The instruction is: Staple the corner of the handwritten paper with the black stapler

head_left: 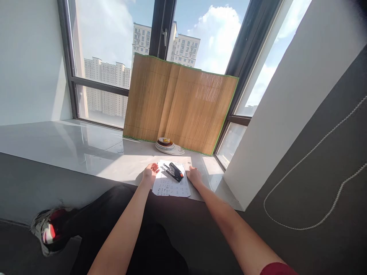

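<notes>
A black stapler with a red tip lies across the upper part of a printed sheet of paper on the white window sill. My left hand rests at the sheet's left edge, fingers loosely curled and apart, holding nothing. My right hand rests on the sill at the sheet's right edge, palm down, also holding nothing. Both hands lie a few centimetres from the stapler.
A stack of plates stands behind the paper, in front of a bamboo mat leaning against the window. A white wall panel rises on the right, with a bead cord beside it. My dark-clothed legs are below.
</notes>
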{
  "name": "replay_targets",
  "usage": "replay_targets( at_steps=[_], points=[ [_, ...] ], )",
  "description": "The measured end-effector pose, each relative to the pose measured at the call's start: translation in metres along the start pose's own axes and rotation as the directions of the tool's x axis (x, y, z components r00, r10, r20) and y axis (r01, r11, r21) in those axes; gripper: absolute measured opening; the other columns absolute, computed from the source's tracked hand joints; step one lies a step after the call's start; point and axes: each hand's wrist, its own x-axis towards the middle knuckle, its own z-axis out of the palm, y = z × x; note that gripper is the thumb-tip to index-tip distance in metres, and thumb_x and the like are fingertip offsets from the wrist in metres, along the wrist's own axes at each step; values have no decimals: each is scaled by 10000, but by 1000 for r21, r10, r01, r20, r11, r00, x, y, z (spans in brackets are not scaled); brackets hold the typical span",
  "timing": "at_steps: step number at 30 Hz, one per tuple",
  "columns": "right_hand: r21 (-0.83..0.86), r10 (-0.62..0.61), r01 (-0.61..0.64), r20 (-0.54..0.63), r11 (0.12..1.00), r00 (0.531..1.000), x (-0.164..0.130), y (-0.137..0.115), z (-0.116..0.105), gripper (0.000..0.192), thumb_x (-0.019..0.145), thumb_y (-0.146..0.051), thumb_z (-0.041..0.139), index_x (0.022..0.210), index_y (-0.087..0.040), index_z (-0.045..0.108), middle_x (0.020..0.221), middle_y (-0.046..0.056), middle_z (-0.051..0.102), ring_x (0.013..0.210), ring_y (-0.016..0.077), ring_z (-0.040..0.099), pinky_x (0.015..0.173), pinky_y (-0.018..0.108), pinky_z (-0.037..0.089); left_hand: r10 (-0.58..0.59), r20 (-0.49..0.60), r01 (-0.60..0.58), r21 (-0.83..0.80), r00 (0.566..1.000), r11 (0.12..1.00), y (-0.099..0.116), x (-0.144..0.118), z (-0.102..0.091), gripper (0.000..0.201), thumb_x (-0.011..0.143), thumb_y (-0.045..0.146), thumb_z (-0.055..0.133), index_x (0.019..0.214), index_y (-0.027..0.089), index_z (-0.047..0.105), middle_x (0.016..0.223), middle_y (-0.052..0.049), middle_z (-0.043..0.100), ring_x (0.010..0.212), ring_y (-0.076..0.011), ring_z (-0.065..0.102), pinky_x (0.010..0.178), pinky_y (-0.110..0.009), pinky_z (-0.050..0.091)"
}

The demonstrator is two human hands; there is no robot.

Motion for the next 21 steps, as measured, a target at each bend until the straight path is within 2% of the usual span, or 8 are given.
replay_targets(
  at_steps=[4, 6, 9, 12, 14, 16, 18, 21],
  points=[
    [1, 3, -3, 15, 1000, 1000, 2, 0, 1, 286, 1064, -175, 504, 1223, -126, 736, 1120, 185, 794, 1051, 263, 762, 823, 315, 462, -51, 11, 49, 118, 999, 992, 13, 22, 2, 327, 1091, 247, 409, 1244, 182, 690, 1115, -157, 804, 1004, -253, 797, 879, -330, 633],
    [9, -5, 5, 27, 1000, 1000, 3, 0, 3, 280, 1065, -177, 502, 1217, -137, 734, 1126, 177, 792, 1066, 263, 758, 829, 318, 458, -49, -8, 49, 205, 999, 978, 18, 37, 1, 244, 1044, 267, 525, 1166, 156, 705, 1046, -172, 792, 1022, -309, 789, 902, -384, 624],
    [25, -13, 12, 40, 1000, 999, 3, 0, 4, 274, 1060, -162, 499, 1205, -154, 731, 1127, 164, 788, 1066, 258, 748, 827, 321, 450, 65, -68, -38, 345, 996, 938, 22, 54, -3, 185, 986, 197, 594, 1138, 142, 684, 1271, -245, 725, 1359, -401, 653, 1094, -453, 540],
    [43, -3, 1, 36, 999, 999, 3, 0, 5, 263, 1056, -149, 499, 1175, -156, 733, 1110, 162, 782, 1063, 259, 735, 820, 321, 440, 225, -61, -175, 444, 972, 879, 22, 67, -5, 234, 974, 87, 538, 1168, 150, 651, 1536, -283, 565, 1590, -396, 416, 1265, -471, 377],
    [63, 9, -11, 30, 998, 1000, 3, -1, 6, 255, 1054, -145, 504, 1152, -160, 738, 1096, 156, 780, 1054, 253, 728, 815, 317, 434, 293, -15, -251, 477, 956, 842, 21, 76, -5, 270, 968, 42, 508, 1173, 157, 641, 1591, -274, 529, 1618, -375, 376, 1309, -469, 303],
    [92, 27, -29, 19, 995, 999, 3, -2, 8, 254, 1052, -140, 508, 1149, -160, 742, 1100, 155, 776, 1054, 252, 719, 825, 319, 434, 318, 42, -296, 496, 947, 816, 20, 84, -4, 277, 942, 5, 509, 1128, 157, 646, 1575, -261, 564, 1612, -367, 390, 1321, -473, 273],
    [128, 54, -54, 5, 990, 999, 2, -4, 10, 268, 1050, -133, 504, 1168, -156, 743, 1121, 164, 769, 1085, 260, 704, 856, 328, 440, 309, 90, -310, 512, 947, 801, 19, 89, -2, 245, 914, -15, 521, 1034, 153, 654, 1501, -254, 630, 1573, -364, 443, 1303, -470, 300],
    [195, 102, -98, -13, 976, 995, -2, -9, 13, 263, 1042, -140, 521, 1179, -154, 745, 1171, 180, 754, 1169, 280, 670, 938, 349, 445, 257, 124, -283, 529, 959, 800, 17, 85, -3, 174, 905, 6, 565, 874, 157, 645, 1309, -246, 721, 1444, -367, 560, 1205, -454, 417]
  ],
)
